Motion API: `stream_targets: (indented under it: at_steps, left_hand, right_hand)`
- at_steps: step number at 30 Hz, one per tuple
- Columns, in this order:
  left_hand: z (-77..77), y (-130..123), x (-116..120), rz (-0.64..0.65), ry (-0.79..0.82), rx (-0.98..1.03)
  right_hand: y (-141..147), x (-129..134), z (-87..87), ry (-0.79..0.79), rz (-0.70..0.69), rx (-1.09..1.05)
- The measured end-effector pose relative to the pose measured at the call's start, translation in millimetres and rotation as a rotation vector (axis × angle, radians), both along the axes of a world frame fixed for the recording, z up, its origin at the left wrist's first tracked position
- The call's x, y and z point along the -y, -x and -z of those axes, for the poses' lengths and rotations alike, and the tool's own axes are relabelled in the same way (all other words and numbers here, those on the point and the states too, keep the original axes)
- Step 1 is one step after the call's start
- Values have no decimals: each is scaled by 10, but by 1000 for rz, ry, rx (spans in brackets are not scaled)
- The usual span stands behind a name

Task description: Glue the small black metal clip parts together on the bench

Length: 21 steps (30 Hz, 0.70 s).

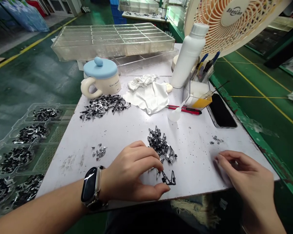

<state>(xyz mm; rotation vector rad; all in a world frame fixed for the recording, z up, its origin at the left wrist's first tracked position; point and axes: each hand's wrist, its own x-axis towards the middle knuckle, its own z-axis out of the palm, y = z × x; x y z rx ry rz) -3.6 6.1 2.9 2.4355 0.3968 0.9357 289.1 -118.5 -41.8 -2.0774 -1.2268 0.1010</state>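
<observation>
Tabletop (127, 135): littered.
Left hand (130, 172): parted beside clip (170, 183).
Right hand (247, 174): narrowed, contents untold.
Clip: likely light, stiff; best pinched mid-bar.

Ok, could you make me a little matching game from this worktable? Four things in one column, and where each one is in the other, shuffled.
Things
1. left hand
2. right hand
3. lidded mug
4. phone

Places
A. lying beside the clear pen holder
B. at a dark V-shaped part close to the near edge of the table
C. just behind the far-left pile of black and silver parts
D. on the near side of the small silver bits at the right of the table

Pairs: 1-B, 2-D, 3-C, 4-A
</observation>
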Motion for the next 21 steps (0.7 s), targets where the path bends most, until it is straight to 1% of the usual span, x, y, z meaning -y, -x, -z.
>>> stream_targets:
  at_steps: [3,9,12,15,19,21]
  left_hand:
    - [-4,4,0,1,-17,1]
    - [2,-17,-11,-9,-47,5]
    - [8,-23,-10,-13,-87,-2]
    - [12,-18,-6,-30,-162,6]
    - [10,-5,-5,-52,-251,14]
    - [8,-1,-5,-57,-293,6]
  right_hand:
    - [89,55,17,-80,6,-126]
    - [354,-13,-15,-135,-145,-330]
    - [514,-42,-68,-157,-256,-424]
    - [668,-54,-142,-181,-397,-470]
    - [826,-72,-236,-224,-639,-454]
    - [887,-79,-261,-242,-691,-419]
